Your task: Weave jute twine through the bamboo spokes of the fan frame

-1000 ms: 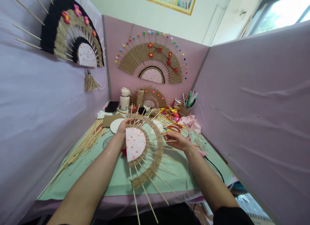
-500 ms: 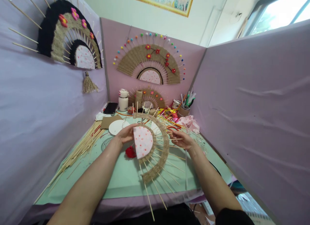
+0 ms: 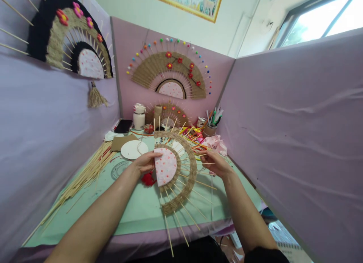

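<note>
A half-round fan [image 3: 186,185] of woven twine on thin sticks is held up over the table, its straight side facing left. Its inner half disc [image 3: 166,166] is white with pinkish-red dots. My left hand [image 3: 146,163] grips the straight edge of that disc, fingertips on its face. On the other side, my right hand [image 3: 213,163] is closed on stick ends beyond the outer twine band. A red bundle [image 3: 148,179] lies just below my left hand, partly behind the fan.
Loose sticks [image 3: 82,172] lie on the green table [image 3: 136,214] at left, near a white oval [image 3: 134,149] and cardboard. Behind are a bottle [image 3: 138,117], twine spool, tool pot [image 3: 210,130] and pink cloth [image 3: 215,144]. Finished fans [image 3: 170,68] hang on partitions.
The camera view has shifted, so the surroundings appear further left. The fan has turned slightly, its straight edge now more upright. Both hands keep their hold.
</note>
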The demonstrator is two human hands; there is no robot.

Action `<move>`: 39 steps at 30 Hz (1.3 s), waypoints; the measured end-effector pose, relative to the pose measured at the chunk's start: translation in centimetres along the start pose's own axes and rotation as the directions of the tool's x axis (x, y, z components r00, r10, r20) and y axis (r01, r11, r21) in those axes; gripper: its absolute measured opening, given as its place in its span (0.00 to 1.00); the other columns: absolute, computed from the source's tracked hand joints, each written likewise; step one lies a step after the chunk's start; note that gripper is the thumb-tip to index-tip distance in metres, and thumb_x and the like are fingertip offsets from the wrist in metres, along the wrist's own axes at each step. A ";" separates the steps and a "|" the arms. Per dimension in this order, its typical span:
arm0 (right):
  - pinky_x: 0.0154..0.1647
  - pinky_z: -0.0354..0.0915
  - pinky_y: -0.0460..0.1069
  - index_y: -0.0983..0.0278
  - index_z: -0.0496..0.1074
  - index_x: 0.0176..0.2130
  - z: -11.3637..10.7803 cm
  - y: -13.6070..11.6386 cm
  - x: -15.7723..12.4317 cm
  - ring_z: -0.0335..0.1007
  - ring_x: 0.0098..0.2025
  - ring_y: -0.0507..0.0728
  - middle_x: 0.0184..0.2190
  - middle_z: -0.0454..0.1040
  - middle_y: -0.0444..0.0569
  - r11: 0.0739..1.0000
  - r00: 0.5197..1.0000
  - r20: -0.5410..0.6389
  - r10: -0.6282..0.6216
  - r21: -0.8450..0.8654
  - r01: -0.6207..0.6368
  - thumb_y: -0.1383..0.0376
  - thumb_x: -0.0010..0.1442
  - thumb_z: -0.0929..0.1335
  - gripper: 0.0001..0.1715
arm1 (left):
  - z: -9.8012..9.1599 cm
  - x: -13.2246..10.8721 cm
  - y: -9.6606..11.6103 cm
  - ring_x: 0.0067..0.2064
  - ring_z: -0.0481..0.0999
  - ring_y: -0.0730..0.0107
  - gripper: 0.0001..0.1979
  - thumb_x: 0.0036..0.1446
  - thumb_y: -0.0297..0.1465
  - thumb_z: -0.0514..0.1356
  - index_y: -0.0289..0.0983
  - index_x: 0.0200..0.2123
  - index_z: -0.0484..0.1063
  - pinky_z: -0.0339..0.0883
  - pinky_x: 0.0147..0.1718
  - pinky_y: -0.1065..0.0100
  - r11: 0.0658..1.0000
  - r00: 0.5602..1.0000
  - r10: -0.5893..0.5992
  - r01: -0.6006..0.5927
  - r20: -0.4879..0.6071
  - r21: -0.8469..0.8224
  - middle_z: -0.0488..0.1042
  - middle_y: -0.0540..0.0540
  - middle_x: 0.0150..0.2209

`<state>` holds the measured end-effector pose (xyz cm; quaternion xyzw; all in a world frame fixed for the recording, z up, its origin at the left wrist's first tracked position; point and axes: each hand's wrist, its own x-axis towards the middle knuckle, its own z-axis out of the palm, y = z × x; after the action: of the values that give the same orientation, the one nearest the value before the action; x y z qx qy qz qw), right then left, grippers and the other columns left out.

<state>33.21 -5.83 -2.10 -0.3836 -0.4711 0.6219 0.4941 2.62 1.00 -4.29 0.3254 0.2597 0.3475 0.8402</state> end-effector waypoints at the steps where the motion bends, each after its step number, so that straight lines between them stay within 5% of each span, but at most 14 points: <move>1: 0.21 0.48 0.44 0.64 0.76 0.39 0.0 0.0 -0.2 0.51 0.20 0.47 0.22 0.64 0.43 1.000 1.000 0.007 -0.025 -0.014 0.025 0.51 0.53 0.70 0.21 | 0.1 -0.1 0.0 0.37 0.81 0.57 0.20 0.52 0.17 0.57 0.32 0.49 0.71 0.74 0.39 0.62 1.000 1.000 0.009 -0.009 0.003 0.004 0.81 0.39 0.35; 8: 0.20 0.46 0.45 0.67 0.75 0.37 -0.6 -0.3 -0.6 0.49 0.19 0.47 0.21 0.60 0.42 0.990 0.987 0.139 -0.080 -0.102 0.094 0.38 0.47 0.68 0.36 | -0.1 -0.3 0.5 0.37 0.80 0.58 0.11 0.51 0.19 0.58 0.29 0.39 0.74 0.72 0.42 0.62 0.999 1.000 0.010 -0.009 -0.004 0.036 0.80 0.37 0.36; 16: 0.19 0.43 0.44 0.67 0.75 0.35 -2.7 -0.9 -0.2 0.46 0.20 0.47 0.18 0.57 0.40 0.952 0.984 -0.063 -0.167 -0.271 0.144 0.42 0.51 0.67 0.30 | -0.1 -0.7 1.0 0.37 0.80 0.58 0.11 0.51 0.17 0.58 0.29 0.39 0.74 0.72 0.41 0.61 0.998 1.000 -0.016 0.016 0.013 0.054 0.80 0.35 0.37; 23: 0.20 0.47 0.45 0.66 0.77 0.36 -1.9 -1.4 -0.8 0.52 0.22 0.48 0.21 0.62 0.43 0.847 0.915 -0.186 -0.358 -0.476 0.235 0.46 0.55 0.67 0.26 | -0.5 -0.6 1.5 0.36 0.80 0.59 0.16 0.52 0.18 0.58 0.28 0.45 0.72 0.73 0.41 0.61 1.000 0.997 0.030 -0.030 -0.064 0.010 0.80 0.37 0.36; 30: 0.22 0.53 0.46 0.64 0.78 0.36 -0.1 -1.8 -0.8 0.54 0.23 0.50 0.21 0.62 0.44 0.912 0.902 -0.176 -0.393 -0.195 0.360 0.38 0.50 0.65 0.34 | 0.3 -1.3 2.0 0.31 0.80 0.63 0.19 0.55 0.19 0.55 0.27 0.51 0.68 0.73 0.40 0.63 0.998 0.985 0.048 -0.056 -0.169 -0.040 0.80 0.41 0.32; 39: 0.26 0.57 0.47 0.66 0.80 0.34 3.1 0.5 0.3 0.59 0.25 0.52 0.24 0.69 0.50 0.944 0.941 -0.118 -0.318 0.054 0.326 0.35 0.50 0.62 0.40 | 1.0 -1.5 2.4 0.34 0.81 0.63 0.21 0.56 0.19 0.53 0.27 0.54 0.66 0.74 0.40 0.65 0.975 0.969 0.174 -0.194 -0.176 -0.105 0.80 0.40 0.33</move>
<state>30.07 -6.18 -1.81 -0.3161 -0.4770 0.5278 0.6276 1.40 0.83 -1.56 0.2665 0.2755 0.4649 0.7981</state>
